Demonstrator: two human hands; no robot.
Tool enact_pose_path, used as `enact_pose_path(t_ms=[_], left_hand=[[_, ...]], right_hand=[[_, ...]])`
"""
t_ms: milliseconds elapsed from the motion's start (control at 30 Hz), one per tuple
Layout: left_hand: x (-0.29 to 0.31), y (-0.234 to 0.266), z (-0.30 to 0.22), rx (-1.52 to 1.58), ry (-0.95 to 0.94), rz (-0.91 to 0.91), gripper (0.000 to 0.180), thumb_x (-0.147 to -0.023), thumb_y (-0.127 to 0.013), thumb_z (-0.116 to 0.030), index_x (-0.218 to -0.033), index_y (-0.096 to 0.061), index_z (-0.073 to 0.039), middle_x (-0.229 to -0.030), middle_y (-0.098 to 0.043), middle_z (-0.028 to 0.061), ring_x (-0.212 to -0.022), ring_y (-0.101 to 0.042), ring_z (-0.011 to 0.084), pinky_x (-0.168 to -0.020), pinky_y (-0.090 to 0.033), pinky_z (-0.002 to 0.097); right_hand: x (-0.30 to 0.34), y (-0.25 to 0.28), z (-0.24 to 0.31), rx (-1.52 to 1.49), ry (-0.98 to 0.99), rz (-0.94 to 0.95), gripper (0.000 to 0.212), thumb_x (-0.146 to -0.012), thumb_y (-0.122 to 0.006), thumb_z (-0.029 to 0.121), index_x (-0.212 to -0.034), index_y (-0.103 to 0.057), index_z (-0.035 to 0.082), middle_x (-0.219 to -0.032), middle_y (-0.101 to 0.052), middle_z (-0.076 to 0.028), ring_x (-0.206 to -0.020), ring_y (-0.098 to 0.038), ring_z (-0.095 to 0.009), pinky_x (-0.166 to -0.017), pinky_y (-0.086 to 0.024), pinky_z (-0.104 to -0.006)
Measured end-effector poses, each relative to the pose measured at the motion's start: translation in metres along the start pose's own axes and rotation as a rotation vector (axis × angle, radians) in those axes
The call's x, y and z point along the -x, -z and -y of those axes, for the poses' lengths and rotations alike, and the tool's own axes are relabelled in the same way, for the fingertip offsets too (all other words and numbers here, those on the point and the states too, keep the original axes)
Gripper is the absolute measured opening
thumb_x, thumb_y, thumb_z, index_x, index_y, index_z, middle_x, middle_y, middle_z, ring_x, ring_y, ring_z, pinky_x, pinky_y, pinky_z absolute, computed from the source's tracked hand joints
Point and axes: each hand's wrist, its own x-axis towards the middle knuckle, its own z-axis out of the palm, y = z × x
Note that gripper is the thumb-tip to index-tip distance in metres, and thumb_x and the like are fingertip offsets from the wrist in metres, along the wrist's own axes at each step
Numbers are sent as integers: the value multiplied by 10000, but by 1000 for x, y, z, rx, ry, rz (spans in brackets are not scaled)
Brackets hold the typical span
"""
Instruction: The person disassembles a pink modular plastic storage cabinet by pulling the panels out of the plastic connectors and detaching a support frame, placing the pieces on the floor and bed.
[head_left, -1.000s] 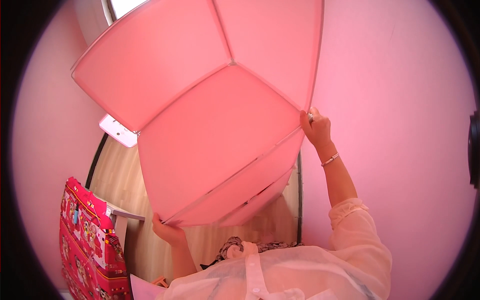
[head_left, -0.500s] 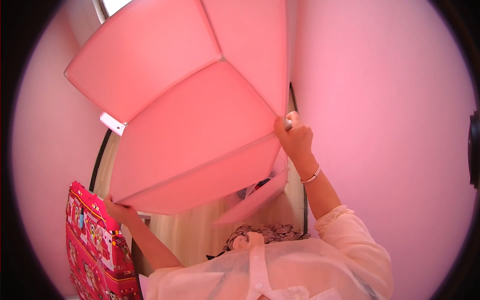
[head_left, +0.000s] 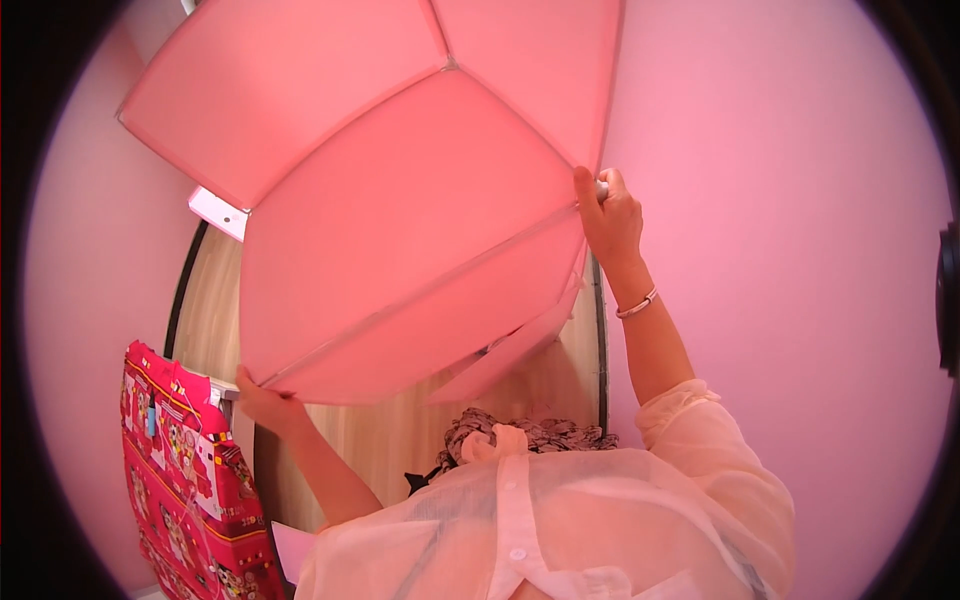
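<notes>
A large pink cabinet of flat panels (head_left: 400, 220) with thin frame bars and corner joints is held up at a slant in front of me. My left hand (head_left: 272, 405) grips its lower left corner, thumb on top. At the right corner, my right hand (head_left: 612, 215) is closed around the frame edge, where a small whitish connector (head_left: 601, 188) shows by the fingers. A pink flap-like panel (head_left: 515, 355) hangs from the underside. From the left side juts a white panel (head_left: 217, 212) with a dark round spot. The cabinet's far end is cut off by the picture's top.
Pink walls (head_left: 770, 260) stand close on both sides, with dark trim along the wood-look floor (head_left: 345, 440). To my left stands something under a red patterned cover (head_left: 185, 480), with a small blue object (head_left: 152, 415) on it. A dark patterned ruffled cloth (head_left: 540, 432) lies before my body.
The cabinet has risen and shifted slightly right, and both hands have moved up with it. Less of the gap beside the hanging panel shows. Both grips have stayed on the cabinet.
</notes>
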Motion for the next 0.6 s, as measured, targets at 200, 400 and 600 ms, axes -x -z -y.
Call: enact_pose_path(t_ms=[200,400,600], left_hand=[[31,4,-30,-114,-28,69,286,-782,-489,-223,-778,-548,57,-728,-551,76,-556,-531,150,-359,-376,243],[51,20,28,-20,79,97,268,-799,-450,-225,-841,-534,26,-799,-537,62,-638,-523,130,-424,-386,228],[64,12,30,146,62,113,249,-816,-412,-204,-826,-541,8,-817,-542,51,-762,-518,140,-624,-413,254]], right_hand=[[6,30,-19,-160,-148,83,660,-815,-225,611,-796,-529,25,-631,-572,-136,-682,-573,-300,-626,-426,-368],[-12,57,-14,131,-152,249,777,-800,-105,639,-830,-601,41,-727,-602,-122,-778,-567,-314,-698,-414,-365],[-30,60,3,100,17,137,718,-821,-149,608,-694,-572,42,-700,-561,-122,-711,-547,-321,-647,-419,-364]])
